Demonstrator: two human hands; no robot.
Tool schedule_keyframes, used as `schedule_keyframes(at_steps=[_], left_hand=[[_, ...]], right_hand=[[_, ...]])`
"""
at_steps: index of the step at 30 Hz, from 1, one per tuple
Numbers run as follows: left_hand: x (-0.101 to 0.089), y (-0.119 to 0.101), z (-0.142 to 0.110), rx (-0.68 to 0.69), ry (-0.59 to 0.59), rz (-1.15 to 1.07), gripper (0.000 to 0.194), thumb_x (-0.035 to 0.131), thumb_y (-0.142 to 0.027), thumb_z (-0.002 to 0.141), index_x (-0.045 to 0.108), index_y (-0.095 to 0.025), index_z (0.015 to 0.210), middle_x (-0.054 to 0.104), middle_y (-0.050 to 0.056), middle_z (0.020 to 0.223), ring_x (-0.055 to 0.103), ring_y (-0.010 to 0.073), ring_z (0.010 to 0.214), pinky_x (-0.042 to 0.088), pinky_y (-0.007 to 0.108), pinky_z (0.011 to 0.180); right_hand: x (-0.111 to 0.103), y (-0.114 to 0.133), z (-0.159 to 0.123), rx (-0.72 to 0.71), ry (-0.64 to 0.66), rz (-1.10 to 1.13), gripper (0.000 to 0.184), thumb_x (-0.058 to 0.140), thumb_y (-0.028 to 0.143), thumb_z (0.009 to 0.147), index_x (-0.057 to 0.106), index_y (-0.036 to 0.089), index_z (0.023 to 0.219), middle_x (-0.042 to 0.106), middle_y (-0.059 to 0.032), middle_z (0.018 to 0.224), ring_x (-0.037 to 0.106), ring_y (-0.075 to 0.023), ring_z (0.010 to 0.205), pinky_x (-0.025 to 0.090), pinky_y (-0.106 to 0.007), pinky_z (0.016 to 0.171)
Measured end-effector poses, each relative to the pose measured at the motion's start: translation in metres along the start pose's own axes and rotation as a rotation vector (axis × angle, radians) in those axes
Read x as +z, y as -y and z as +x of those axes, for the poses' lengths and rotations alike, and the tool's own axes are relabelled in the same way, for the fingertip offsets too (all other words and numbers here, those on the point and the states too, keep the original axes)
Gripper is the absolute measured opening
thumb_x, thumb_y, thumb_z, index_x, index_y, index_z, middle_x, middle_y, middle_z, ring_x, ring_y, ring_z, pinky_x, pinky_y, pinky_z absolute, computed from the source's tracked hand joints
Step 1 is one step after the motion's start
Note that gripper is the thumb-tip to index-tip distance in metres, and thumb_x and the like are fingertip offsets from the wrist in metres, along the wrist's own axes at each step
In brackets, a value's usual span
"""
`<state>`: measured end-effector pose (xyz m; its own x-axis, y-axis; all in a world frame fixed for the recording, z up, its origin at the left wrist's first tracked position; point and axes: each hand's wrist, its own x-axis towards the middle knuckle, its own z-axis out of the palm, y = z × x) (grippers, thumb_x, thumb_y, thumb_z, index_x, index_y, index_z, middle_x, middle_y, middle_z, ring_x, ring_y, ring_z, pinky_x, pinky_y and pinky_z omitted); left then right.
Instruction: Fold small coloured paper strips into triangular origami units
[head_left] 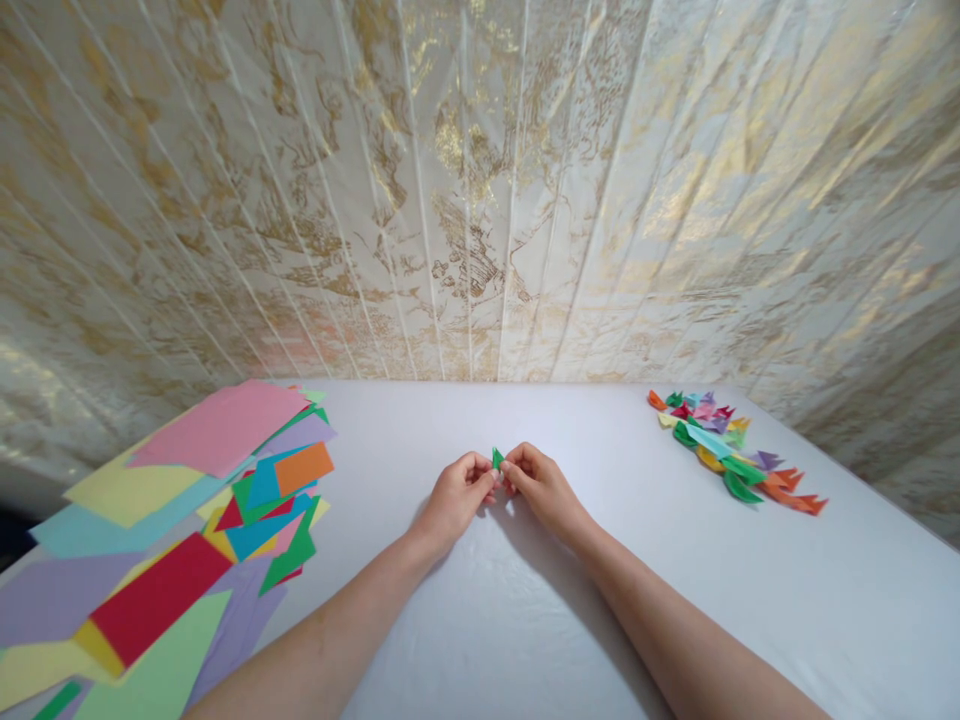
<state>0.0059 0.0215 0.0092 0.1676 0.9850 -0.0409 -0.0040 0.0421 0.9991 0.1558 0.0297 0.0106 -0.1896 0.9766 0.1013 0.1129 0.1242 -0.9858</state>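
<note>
A small folded piece of green paper (497, 458) is pinched between my two hands, just above the middle of the white table. My left hand (463, 487) grips it from the left, thumb and fingers pressed together. From the other side my right hand (539, 482) pinches it in the same way. Only a pointed tip of the paper shows; the fingers cover the rest. Both forearms reach in from the bottom of the view.
Coloured paper sheets, a pink sheet (232, 425) and a red sheet (161, 598) among them, overlap on the table's left. Several small folded paper pieces (709, 440) lie grouped at the right. A gold-patterned curtain (465, 200) hangs behind the white table (420, 640).
</note>
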Motion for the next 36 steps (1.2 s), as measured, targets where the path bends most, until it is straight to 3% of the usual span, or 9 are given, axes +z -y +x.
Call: schedule_keyframes(at_steps=[7, 14, 23, 30, 36], left_hand=[[0.0005, 0.0049, 0.0022, 0.027, 0.006, 0.048, 0.015, 0.058, -0.032, 0.079, 0.055, -0.017, 0.078, 0.062, 0.0, 0.072, 0.057, 0.0118, 0.063, 0.047, 0.025, 0.063], [0.0034, 0.0053, -0.0015, 0.064, 0.003, 0.087, 0.022, 0.054, -0.04, 0.082, 0.054, -0.018, 0.08, 0.06, 0.001, 0.077, 0.06, 0.0163, 0.075, 0.051, 0.027, 0.065], [0.0029, 0.0078, -0.0005, 0.094, 0.015, 0.163, 0.015, 0.048, -0.034, 0.085, 0.053, -0.019, 0.082, 0.058, 0.0, 0.078, 0.056, 0.0141, 0.069, 0.049, 0.026, 0.063], [-0.0023, 0.006, -0.002, 0.261, 0.011, 0.364, 0.011, 0.046, -0.023, 0.087, 0.053, -0.02, 0.078, 0.056, -0.002, 0.074, 0.052, 0.0134, 0.071, 0.042, 0.024, 0.066], [-0.0019, 0.0036, -0.0004, 0.221, -0.003, 0.262, 0.009, 0.054, -0.027, 0.084, 0.053, -0.02, 0.081, 0.059, -0.002, 0.078, 0.056, 0.0135, 0.075, 0.044, 0.025, 0.072]], right_hand=[[-0.006, 0.0002, 0.0011, 0.015, 0.04, -0.052, 0.033, 0.061, 0.049, 0.08, 0.05, 0.02, 0.071, 0.055, 0.0034, 0.057, 0.047, -0.0114, 0.052, 0.034, -0.024, 0.053], [-0.0077, 0.0032, 0.0, -0.007, 0.043, -0.124, 0.028, 0.06, 0.043, 0.082, 0.051, 0.019, 0.07, 0.051, 0.0044, 0.056, 0.043, -0.0108, 0.051, 0.031, -0.024, 0.051], [-0.0085, 0.0064, -0.0003, 0.0, 0.11, -0.084, 0.019, 0.058, 0.036, 0.08, 0.052, 0.019, 0.074, 0.056, 0.0028, 0.062, 0.05, -0.0121, 0.058, 0.036, -0.024, 0.056], [-0.0069, 0.0069, -0.002, -0.009, 0.071, -0.155, 0.019, 0.057, 0.033, 0.08, 0.051, 0.02, 0.069, 0.056, 0.0034, 0.058, 0.049, -0.0119, 0.056, 0.035, -0.024, 0.055], [-0.0028, 0.0058, -0.0038, -0.037, 0.038, -0.157, 0.014, 0.057, 0.028, 0.078, 0.052, 0.02, 0.068, 0.055, 0.0038, 0.058, 0.049, -0.0118, 0.056, 0.036, -0.024, 0.055]])
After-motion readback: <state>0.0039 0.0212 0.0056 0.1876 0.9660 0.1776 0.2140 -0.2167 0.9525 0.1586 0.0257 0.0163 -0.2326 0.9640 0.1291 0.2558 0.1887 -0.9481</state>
